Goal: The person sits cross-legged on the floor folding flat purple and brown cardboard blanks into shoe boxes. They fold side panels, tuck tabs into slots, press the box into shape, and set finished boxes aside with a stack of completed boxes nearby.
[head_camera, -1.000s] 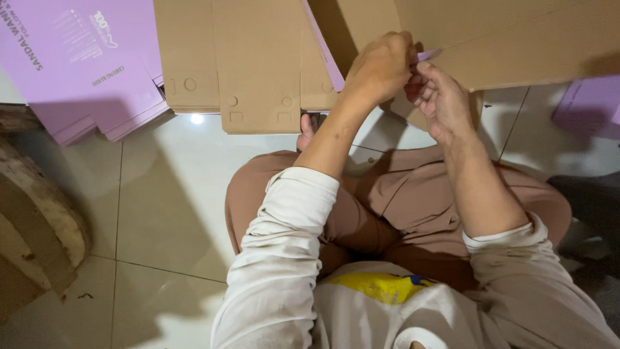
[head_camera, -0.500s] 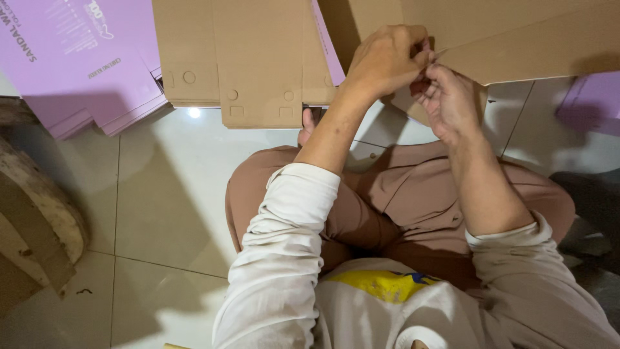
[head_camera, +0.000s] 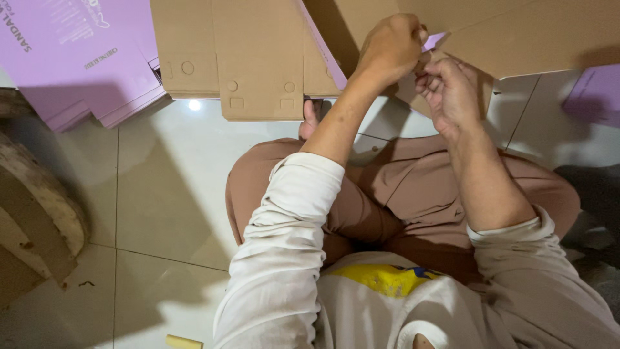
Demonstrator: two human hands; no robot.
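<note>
I see the left hand [head_camera: 391, 46] raised at the top centre of the head view, fingers curled shut and pinching the edge of a brown cardboard box blank [head_camera: 516, 32] that spans the upper right. A small purple flap [head_camera: 434, 40] pokes out just beside its knuckles. The right hand [head_camera: 447, 92] sits directly below and touching the same cardboard edge, fingers bent and gripping it from underneath. Both sleeves are pushed up the forearms.

A second flat brown blank [head_camera: 258, 58] with punched slots and round holes lies to the left of the hands on the tiled floor [head_camera: 168, 187]. Further left, a stack of purple printed sheets [head_camera: 77, 58] rests on the tiles. The person sits cross-legged; a bare foot [head_camera: 310, 119] shows under the left forearm.
</note>
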